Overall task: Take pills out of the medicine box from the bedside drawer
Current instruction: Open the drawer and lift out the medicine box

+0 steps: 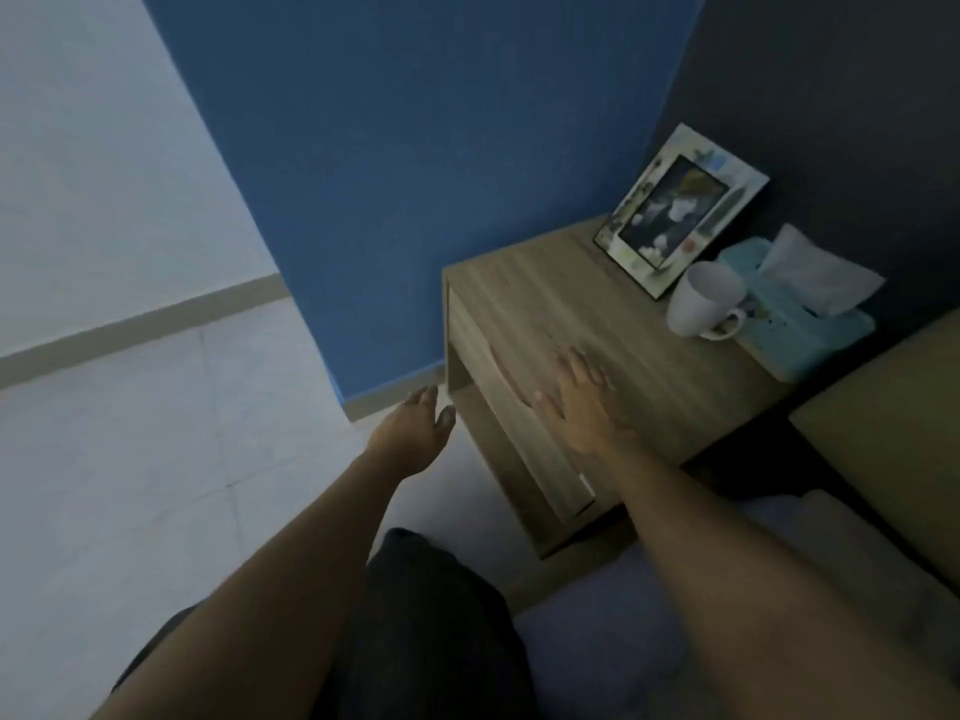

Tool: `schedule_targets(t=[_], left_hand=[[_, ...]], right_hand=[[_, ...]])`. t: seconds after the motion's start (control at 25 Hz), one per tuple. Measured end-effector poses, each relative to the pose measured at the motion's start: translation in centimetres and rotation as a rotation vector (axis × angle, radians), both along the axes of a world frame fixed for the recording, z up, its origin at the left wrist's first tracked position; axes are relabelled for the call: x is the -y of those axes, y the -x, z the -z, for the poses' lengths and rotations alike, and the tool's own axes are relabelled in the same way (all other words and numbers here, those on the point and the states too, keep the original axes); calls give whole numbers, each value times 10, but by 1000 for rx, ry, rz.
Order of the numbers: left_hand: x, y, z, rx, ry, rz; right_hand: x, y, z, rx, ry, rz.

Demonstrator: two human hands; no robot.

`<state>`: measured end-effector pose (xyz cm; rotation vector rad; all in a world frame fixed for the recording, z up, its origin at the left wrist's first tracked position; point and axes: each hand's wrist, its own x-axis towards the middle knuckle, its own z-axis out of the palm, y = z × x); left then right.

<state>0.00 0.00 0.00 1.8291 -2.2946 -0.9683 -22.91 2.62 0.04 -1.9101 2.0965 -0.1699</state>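
Note:
A wooden bedside table (613,293) stands in the corner against a blue wall. Its drawer (498,387) is closed, with a wood front facing left and down in the view. My right hand (582,402) hovers over the table's front edge above the drawer, palm down, fingers spread, holding nothing. My left hand (415,428) is out in the air to the left of the drawer front, open, fingers apart, apart from the wood. No medicine box or pills are visible; the drawer's inside is hidden.
On the tabletop at the back stand a picture frame (675,210), a white mug (704,301) and a light blue tissue box (800,314). A bed edge (883,439) lies to the right. Pale tiled floor (156,449) spreads to the left. My dark-clothed knee (431,615) is below.

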Motion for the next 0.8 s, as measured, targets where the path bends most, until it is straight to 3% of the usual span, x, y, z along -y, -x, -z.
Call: schedule_targets(t=[0.24,0.56,0.8], left_hand=[[28,71,52,-85,-104,12],[58,113,101,-270,-318,-343],[64,121,110,-409,-283,-404]], right_hand=[[19,41,50,-76,-80,-53],[19,50,72,-36,35,-56],[20,52,75,-18,35,-64]])
